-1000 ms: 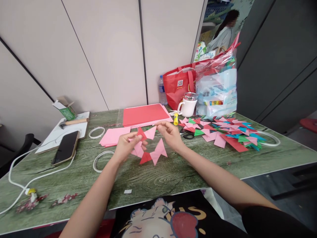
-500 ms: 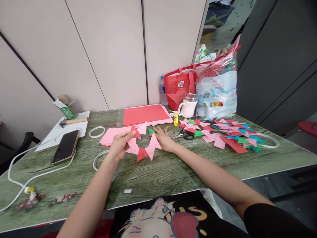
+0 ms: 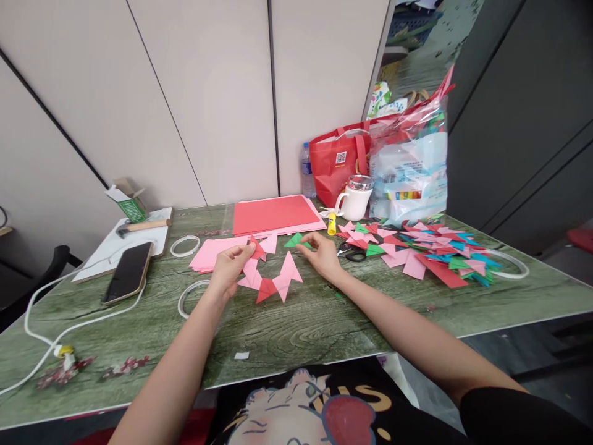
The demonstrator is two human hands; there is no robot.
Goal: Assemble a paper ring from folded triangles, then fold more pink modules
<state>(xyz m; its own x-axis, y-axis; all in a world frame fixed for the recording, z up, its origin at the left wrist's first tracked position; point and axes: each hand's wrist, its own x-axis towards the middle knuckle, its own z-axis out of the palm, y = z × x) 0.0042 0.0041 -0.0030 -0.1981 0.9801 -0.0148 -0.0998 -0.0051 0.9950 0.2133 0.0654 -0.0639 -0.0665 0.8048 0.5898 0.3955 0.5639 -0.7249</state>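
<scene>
My left hand (image 3: 230, 267) pinches one end of a curved chain of folded paper pieces (image 3: 266, 289), pink and red, shaped like part of a ring with points outward. The chain's other end stands free near the middle of the table. Between the thumb and fingers of my right hand (image 3: 322, 254) is a folded green paper piece (image 3: 295, 240), just beyond the chain's free end and apart from it. Scissors (image 3: 354, 253) with dark handles lie to the right of my right hand, partly under paper pieces.
A pile of folded paper pieces (image 3: 445, 247) covers the right side. Behind are red paper sheets (image 3: 278, 214), a glue stick (image 3: 332, 224), a white mug (image 3: 356, 198) and bags. Pink paper (image 3: 209, 252), tape rolls (image 3: 185, 246), a phone (image 3: 128, 272) and a hammer (image 3: 143, 227) lie left.
My right hand has lifted from the table and now pinches the green paper piece that lay by its fingers. The left hand keeps hold of the chain. The view has shifted slightly.
</scene>
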